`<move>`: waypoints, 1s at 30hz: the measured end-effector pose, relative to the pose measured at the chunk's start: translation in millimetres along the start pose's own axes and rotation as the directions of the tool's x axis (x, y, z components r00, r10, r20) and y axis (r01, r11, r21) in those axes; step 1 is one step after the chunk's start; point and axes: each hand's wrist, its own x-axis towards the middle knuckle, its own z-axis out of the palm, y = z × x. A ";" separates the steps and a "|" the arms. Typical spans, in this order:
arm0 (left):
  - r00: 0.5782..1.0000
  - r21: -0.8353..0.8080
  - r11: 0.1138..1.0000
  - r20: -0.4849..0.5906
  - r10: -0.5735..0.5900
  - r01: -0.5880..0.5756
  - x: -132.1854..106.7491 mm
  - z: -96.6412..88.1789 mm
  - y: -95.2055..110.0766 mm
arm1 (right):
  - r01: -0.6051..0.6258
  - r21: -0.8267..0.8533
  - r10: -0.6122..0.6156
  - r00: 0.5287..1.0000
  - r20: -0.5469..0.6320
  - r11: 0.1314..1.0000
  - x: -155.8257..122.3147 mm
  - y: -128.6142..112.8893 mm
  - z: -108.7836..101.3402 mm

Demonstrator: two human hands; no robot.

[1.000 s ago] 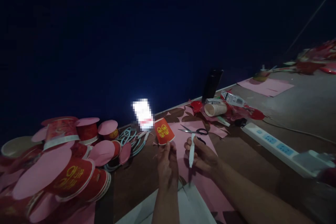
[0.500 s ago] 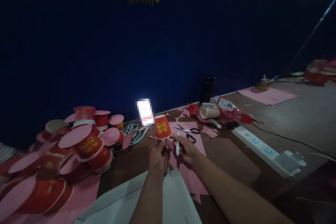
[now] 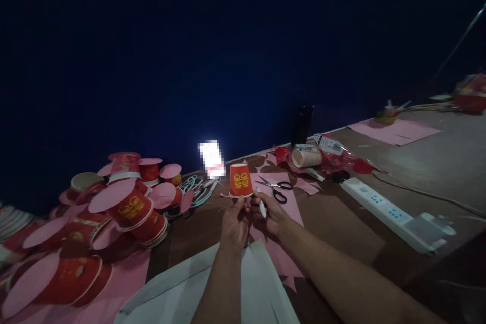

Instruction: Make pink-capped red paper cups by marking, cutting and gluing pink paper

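Note:
A red paper cup (image 3: 240,180) with yellow characters is held upside down, its wide rim toward me. My left hand (image 3: 234,225) pinches the cup at that rim, thumb on the near side. In my right hand (image 3: 272,213) is a white pen (image 3: 261,205), slanting with its upper end toward the cup; the right fingertips are close to the rim, and I cannot tell if they touch it. Black-handled scissors (image 3: 276,187) lie partly open on a pink paper sheet (image 3: 283,248) just right of the cup.
Red cups with pink paper discs (image 3: 129,210) crowd the left. A lit phone (image 3: 211,159) leans behind, near a coiled cable (image 3: 197,190). To the right are stacked paper cups (image 3: 307,157), a dark bottle (image 3: 302,124) and a power strip (image 3: 387,215). White sheeting (image 3: 182,288) lies in front.
The cup has turned from a tilt to nearly straight. The pen has gone from almost vertical to slanted. Both hands appear slightly farther right, as the whole view has shifted a little.

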 end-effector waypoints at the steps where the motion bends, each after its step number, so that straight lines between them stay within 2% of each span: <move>1: 1.000 -0.056 0.998 -0.015 -0.008 0.007 -0.5 0.7 1.2 | -0.026 0.050 0.026 1.000 -0.006 0.998 -0.4 0.5 0.5; 3: 0.999 -0.151 0.988 -0.017 -0.042 0.039 -1.7 2.3 4.5 | -0.049 0.122 0.051 0.999 -0.010 0.991 -1.6 1.5 0.9; 6: 0.996 -0.217 0.973 0.009 -0.084 0.084 -2.9 3.6 10.0 | -0.055 0.121 0.058 0.998 -0.025 0.991 -2.9 3.2 0.0; 10: 0.997 -0.248 0.967 -0.034 -0.074 0.064 -2.4 2.1 14.8 | -0.071 0.082 0.074 0.997 -0.030 0.994 -2.6 6.6 0.2; 13: 0.998 -0.269 0.962 -0.041 -0.047 0.035 -1.2 -0.7 16.9 | -0.028 0.021 0.030 0.997 -0.066 0.999 -2.5 9.3 2.3; 20: 0.999 -0.257 0.966 -0.046 0.017 -0.029 3.0 -7.0 20.2 | 0.044 -0.125 -0.060 0.990 -0.124 0.991 -5.1 8.3 1.5; 24: 0.998 -0.275 0.961 -0.056 0.023 -0.038 4.3 -4.8 19.1 | 0.078 -0.139 -0.094 0.989 -0.114 0.987 -6.1 5.7 1.0; 30: 0.993 -0.214 0.975 -0.109 0.039 -0.062 7.0 -1.4 14.4 | 0.094 -0.142 -0.106 0.992 -0.075 0.985 -9.7 10.1 9.2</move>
